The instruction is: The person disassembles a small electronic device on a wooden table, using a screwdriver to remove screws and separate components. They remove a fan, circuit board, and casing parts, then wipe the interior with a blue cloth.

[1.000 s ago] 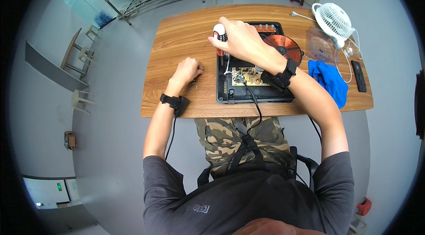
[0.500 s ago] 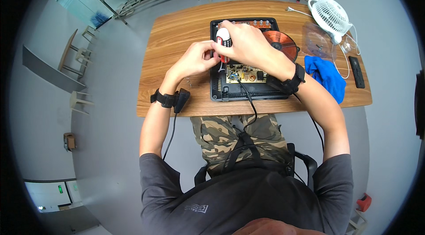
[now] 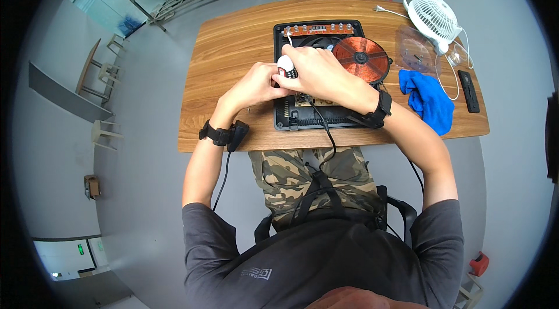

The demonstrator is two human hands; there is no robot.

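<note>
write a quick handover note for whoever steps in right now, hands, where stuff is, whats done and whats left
Left hand: closed on the lower part of the screwdriver, steadying it.
Right hand: wrapped over the screwdriver from the other side.
Screwdriver: white and red handle, held over the left half of the opened cooker; its tip is hidden by the hands.
Cooker: black base in the middle of the wooden table, top cover off, copper coil and circuit board exposed.
To the right: blue cloth, clear plastic lid, white fan, black remote.
Done: casing opened.
Left: apparently the inner screw work; I cannot tell how far it is.
</note>
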